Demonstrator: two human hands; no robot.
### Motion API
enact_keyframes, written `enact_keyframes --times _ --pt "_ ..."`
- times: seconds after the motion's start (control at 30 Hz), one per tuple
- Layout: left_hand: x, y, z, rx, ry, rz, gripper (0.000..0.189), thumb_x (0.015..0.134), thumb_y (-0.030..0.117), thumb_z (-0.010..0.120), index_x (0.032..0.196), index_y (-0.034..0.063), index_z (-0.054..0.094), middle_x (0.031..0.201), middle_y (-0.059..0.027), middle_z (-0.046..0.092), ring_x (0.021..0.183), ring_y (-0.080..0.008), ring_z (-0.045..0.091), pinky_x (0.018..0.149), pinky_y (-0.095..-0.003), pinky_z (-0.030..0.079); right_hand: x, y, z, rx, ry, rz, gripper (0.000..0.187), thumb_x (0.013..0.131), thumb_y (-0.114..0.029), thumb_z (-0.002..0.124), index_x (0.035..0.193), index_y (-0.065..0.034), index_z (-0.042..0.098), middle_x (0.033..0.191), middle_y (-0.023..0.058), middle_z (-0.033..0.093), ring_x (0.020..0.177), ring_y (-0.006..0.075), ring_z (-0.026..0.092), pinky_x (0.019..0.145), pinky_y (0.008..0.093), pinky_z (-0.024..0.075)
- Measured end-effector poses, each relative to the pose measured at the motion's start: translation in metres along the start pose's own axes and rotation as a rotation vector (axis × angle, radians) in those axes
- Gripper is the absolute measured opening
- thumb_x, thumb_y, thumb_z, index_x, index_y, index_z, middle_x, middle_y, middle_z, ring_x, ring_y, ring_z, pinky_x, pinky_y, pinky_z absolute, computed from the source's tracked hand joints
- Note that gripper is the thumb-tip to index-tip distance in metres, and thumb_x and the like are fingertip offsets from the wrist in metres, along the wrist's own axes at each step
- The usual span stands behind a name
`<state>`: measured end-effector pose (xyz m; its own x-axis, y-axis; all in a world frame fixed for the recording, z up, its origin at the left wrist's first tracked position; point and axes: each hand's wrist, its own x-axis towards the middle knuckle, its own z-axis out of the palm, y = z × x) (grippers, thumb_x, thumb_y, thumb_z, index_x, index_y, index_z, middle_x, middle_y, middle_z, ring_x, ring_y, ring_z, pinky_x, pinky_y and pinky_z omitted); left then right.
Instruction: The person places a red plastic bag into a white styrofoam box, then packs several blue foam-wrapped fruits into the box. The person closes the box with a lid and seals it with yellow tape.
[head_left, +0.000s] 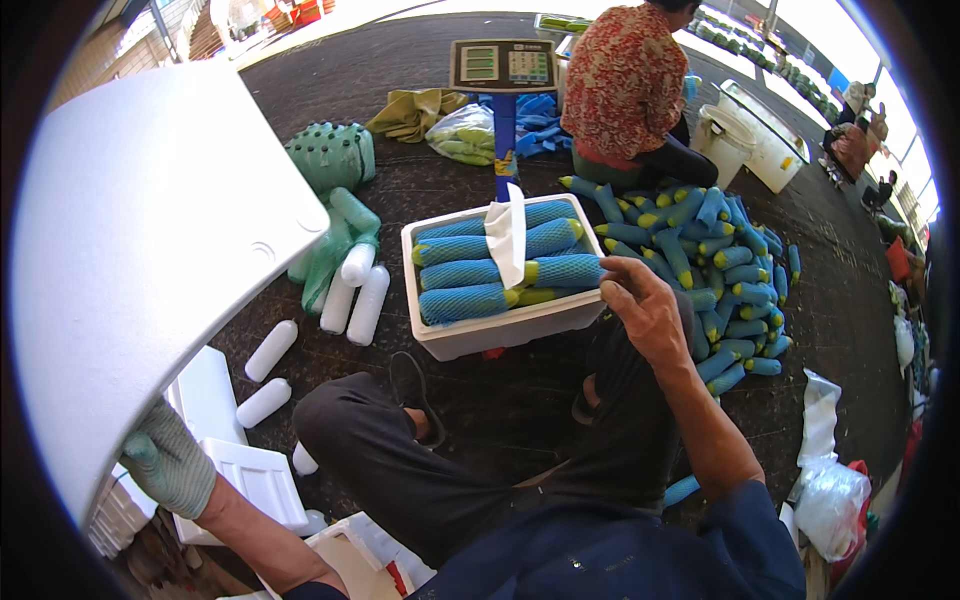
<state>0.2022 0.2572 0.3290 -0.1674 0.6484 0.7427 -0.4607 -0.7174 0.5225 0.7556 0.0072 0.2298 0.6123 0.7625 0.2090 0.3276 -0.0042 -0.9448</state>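
Observation:
A white foam box (506, 330) stands at the foot of a blue-post platform scale. Inside lie green squash-like vegetables (461, 302) in blue foam netting, with a torn white strip (508, 238) across them. My right hand (643, 307), bare, rests its fingers at the box's right front corner, beside a netted vegetable; whether it grips anything cannot be told. In a grey-green knitted glove, my left hand (171, 459) holds the edge of a large white foam lid (165, 217), raised at the left.
A pile of netted vegetables (679, 255) lies right of the box, near a seated person in a patterned top (622, 82). White bottle-shaped pieces (271, 350) lie at left, above stacked foam boxes (247, 480). The scale's display head (502, 66) rises behind the box.

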Motion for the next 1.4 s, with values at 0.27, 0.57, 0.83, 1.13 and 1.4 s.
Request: enact_keyframes --times 0.27,0.57,0.83,1.13,1.4 --pt "-0.105 -0.101 0.168 -0.665 -0.395 -0.411 0.065 0.106 0.026 0.076 0.153 -0.0130 0.054 0.156 -0.0233 0.059 0.137 -0.0329 0.063 0.119 -0.0450 0.053 0.025 -0.021 -0.007 0.643 -0.144 0.099 0.100 0.104 -0.068 0.064 0.171 -0.0029 0.029 0.159 0.0220 0.049 0.141 0.0329 0.057 0.105 0.0480 0.0597" --pt "-0.145 -0.136 0.210 0.058 -0.571 -0.614 0.063 0.110 0.030 0.069 0.156 -0.0103 0.053 0.159 -0.0215 0.058 0.139 -0.0310 0.062 0.121 -0.0427 0.050 -0.008 0.015 -0.071 0.930 0.168 0.133 0.069 0.104 -0.030 0.077 0.163 -0.0079 0.050 0.131 0.0106 0.072 0.110 0.0169 0.073 0.096 0.0347 0.0608" --pt "-0.055 -0.156 0.115 0.832 -0.597 -0.622 0.063 0.113 0.034 0.062 0.159 -0.0078 0.052 0.161 -0.0199 0.057 0.140 -0.0292 0.060 0.122 -0.0407 0.047 -0.026 0.060 -0.008 0.601 0.282 0.159 0.065 0.102 -0.024 0.077 0.158 0.0030 0.056 0.138 0.0211 0.073 0.122 0.0216 0.071 0.106 0.0356 0.0541" --pt "-0.003 -0.251 0.131 0.870 -0.833 -0.523 0.052 0.117 0.038 0.053 0.142 -0.0052 0.065 0.132 -0.0180 0.070 0.117 -0.0238 0.068 0.108 -0.0375 0.051 0.086 0.043 -0.073 0.054 0.165 0.203 0.039 0.099 -0.022 0.076 0.126 0.0039 0.065 0.106 0.0136 0.074 0.097 0.0206 0.072 0.085 0.0385 0.0577" --pt "-0.110 -0.289 0.189 0.821 -0.572 -1.003 0.050 0.116 0.034 0.056 0.148 -0.0049 0.058 0.122 -0.0149 0.071 0.105 -0.0192 0.064 0.098 -0.0358 0.053 0.141 0.107 -0.054 -0.451 0.023 0.593 0.080 0.094 -0.054 0.082 0.133 0.0123 0.058 0.124 0.0332 0.071 0.114 0.0409 0.072 0.100 0.0496 0.0554"
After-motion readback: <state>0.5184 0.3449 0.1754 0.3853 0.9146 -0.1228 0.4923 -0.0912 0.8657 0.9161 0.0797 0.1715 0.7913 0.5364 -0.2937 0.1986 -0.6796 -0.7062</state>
